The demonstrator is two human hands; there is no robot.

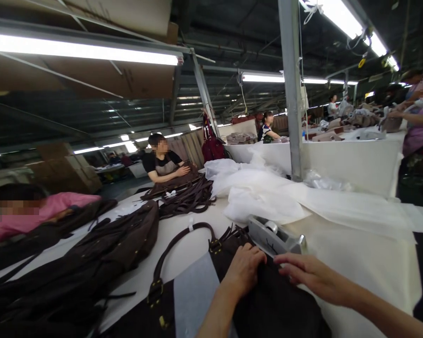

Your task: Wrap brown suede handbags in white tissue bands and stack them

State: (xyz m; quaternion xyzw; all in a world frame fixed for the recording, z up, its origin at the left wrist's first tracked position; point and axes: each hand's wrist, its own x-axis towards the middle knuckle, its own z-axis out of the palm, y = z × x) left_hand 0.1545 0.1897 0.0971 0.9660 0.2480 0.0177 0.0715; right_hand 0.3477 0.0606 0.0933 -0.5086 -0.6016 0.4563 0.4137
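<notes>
Just beyond the dark bag [278,305], laid on a pale bench [366,253] below strip lights [84,48], a metal device [268,236] was set; left of it, dark goods [109,253] were piled. Whether the left hand [246,266] was clenched could not be told; the right hand [312,274] was held unclenched.

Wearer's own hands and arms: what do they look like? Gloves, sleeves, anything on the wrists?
Left hand and right hand are both ungloved. The left forearm and right forearm are bare as far as the frame shows, no sleeve in view. No watch, bracelet or markings visible on either wrist; rings can't be ruled out at this sharpness.
</notes>
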